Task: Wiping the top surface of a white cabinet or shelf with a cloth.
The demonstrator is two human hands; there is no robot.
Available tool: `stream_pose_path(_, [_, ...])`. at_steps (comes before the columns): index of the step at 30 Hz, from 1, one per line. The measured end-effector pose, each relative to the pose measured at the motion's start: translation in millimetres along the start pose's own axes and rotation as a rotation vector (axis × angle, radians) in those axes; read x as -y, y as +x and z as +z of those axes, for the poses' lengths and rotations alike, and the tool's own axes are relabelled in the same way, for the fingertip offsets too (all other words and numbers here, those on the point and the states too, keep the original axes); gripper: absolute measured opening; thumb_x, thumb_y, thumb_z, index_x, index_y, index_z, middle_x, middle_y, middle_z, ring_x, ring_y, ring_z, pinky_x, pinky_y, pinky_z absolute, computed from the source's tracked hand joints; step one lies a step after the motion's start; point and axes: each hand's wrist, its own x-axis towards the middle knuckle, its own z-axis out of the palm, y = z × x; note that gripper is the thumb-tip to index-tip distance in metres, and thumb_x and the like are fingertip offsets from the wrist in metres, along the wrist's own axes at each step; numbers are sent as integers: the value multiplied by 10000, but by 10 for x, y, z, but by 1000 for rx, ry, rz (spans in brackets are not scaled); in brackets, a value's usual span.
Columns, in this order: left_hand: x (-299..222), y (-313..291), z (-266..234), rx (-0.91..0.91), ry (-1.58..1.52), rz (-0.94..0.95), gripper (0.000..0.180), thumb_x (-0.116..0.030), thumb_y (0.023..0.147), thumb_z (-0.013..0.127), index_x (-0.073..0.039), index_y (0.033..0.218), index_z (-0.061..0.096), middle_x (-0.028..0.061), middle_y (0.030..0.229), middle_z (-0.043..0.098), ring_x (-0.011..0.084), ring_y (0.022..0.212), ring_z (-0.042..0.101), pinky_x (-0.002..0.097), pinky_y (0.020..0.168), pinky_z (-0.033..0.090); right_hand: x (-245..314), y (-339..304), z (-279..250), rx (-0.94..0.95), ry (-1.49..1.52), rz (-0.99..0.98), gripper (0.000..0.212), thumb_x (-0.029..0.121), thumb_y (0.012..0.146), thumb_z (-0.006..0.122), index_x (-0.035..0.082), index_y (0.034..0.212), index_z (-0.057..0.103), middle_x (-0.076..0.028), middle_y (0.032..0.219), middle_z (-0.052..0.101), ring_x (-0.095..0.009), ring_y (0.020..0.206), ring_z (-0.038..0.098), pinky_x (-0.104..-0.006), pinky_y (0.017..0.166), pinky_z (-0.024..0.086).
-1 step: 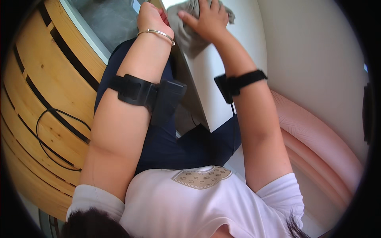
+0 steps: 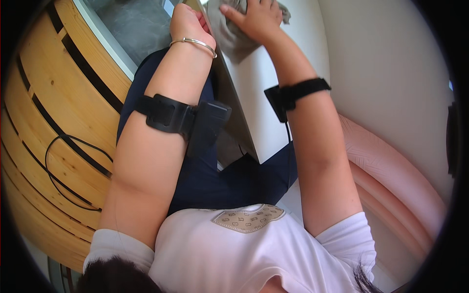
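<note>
A crumpled grey cloth (image 2: 229, 36) lies on a white panel-like surface (image 2: 261, 97) at the top of the view. Over it rests my right hand (image 2: 261, 20), thumb spread to the left and fingers bent onto the fabric, holding it against the panel. My left hand (image 2: 189, 22) is closed in a loose fist beside the panel's left edge; whatever its fingers hold, if anything, is hidden. A silver bangle (image 2: 193, 41) circles the left wrist.
Each forearm carries a black strapped device (image 2: 207, 124). A slatted wooden bench (image 2: 58, 93) with a looped black cable (image 2: 47, 156) is on the left. A pink padded form (image 2: 386, 161) curves along the right beside a pale wall (image 2: 386, 63).
My right hand and the grey cloth have slid a little farther away, toward the top edge, baring more white panel. My left hand stays nearly still.
</note>
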Motion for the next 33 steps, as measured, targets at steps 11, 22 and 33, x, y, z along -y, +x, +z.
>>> stream_pose_path(11, [-10,-243,96,-53,-106,-50,168,-104,646,423,-83,526,308,113,759,500,211,752,461,305,737,374,-193,974,-162,131,66,113,775,588,684,456,107,1259,262,-180,1276,262,-345,1180,233,-405,965,199])
stream_pose_path(22, [-22,-38,52,-51,-26,1,168,-133,650,413,-100,513,320,91,685,518,200,704,494,300,680,399,-391,401,11,172,71,41,817,591,690,438,60,1270,216,-196,1326,112,-314,1237,70,-409,992,92])
stream_pose_path(33, [78,72,55,0,10,59,142,-129,683,381,-90,555,334,111,706,530,222,684,528,322,633,431,-1078,-1673,49,419,141,418,907,605,630,510,202,1305,58,-166,1342,-60,-378,1225,4,-604,885,139])
